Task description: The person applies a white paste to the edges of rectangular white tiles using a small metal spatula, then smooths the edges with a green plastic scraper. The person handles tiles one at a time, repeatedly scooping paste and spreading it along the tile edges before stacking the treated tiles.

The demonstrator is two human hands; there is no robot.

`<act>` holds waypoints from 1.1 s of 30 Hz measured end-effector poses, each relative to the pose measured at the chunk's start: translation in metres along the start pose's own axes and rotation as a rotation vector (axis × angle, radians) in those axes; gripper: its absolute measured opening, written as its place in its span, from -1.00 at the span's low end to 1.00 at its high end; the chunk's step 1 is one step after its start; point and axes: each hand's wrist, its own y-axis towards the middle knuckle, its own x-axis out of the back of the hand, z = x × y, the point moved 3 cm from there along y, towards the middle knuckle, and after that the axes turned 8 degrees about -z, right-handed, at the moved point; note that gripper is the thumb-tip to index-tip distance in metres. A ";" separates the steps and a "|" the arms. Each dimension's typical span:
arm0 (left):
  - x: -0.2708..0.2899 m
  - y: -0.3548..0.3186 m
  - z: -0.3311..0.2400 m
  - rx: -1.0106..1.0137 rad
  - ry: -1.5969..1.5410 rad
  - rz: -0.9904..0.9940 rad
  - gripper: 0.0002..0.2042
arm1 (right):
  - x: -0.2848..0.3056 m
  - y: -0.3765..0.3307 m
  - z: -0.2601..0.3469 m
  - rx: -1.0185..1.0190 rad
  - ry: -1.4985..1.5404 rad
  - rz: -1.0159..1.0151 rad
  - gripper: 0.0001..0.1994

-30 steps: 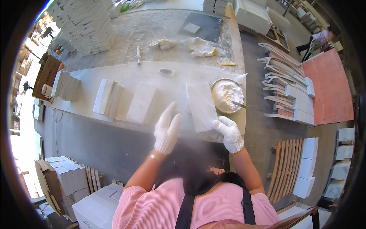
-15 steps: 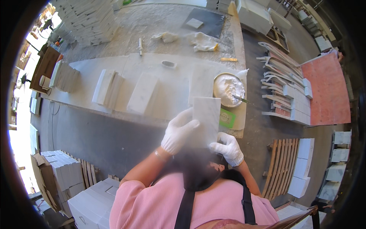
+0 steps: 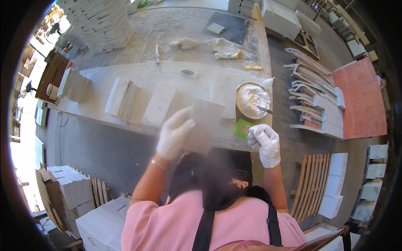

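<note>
My left hand [image 3: 173,134], in a white knit glove, grips a flat rectangular marble tile [image 3: 204,125] by its left side. The tile is held up in front of the table's near edge and looks smeared. My right hand [image 3: 265,144], also gloved, is apart from the tile, with its fingers curled and the thumb pressed to them; whatever they may hold is hidden. Just beyond it a green card [image 3: 243,128] lies at the table edge. Behind that stands a round tub of white paste [image 3: 252,100] with a spatula [image 3: 266,110] resting in it.
On the dusty table [image 3: 138,42] lie marble slabs [image 3: 160,103], a small oval-ended block [image 3: 189,73], a white stick-like tool [image 3: 157,54] and spare gloves [image 3: 223,48]. Tall tile stacks [image 3: 94,25] rise at the far left. A wooden pallet [image 3: 309,184] and white boxes [image 3: 104,224] flank me.
My left hand has drawn the tile to the left and a little toward the table. My right hand has let go of the tile's lower corner and moved right and up, beside the green card.
</note>
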 end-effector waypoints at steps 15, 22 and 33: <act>0.100 0.096 -0.022 -0.285 1.227 -0.452 -0.54 | -0.013 0.010 -0.001 -0.006 -0.073 0.002 -0.65; -0.003 0.080 -0.033 -0.723 1.023 -0.010 -0.49 | -0.028 0.019 -0.008 0.021 -0.139 0.038 -0.57; -0.112 0.091 -0.013 -1.164 1.171 0.385 -0.49 | -0.006 0.007 -0.026 0.059 -0.095 0.064 -0.75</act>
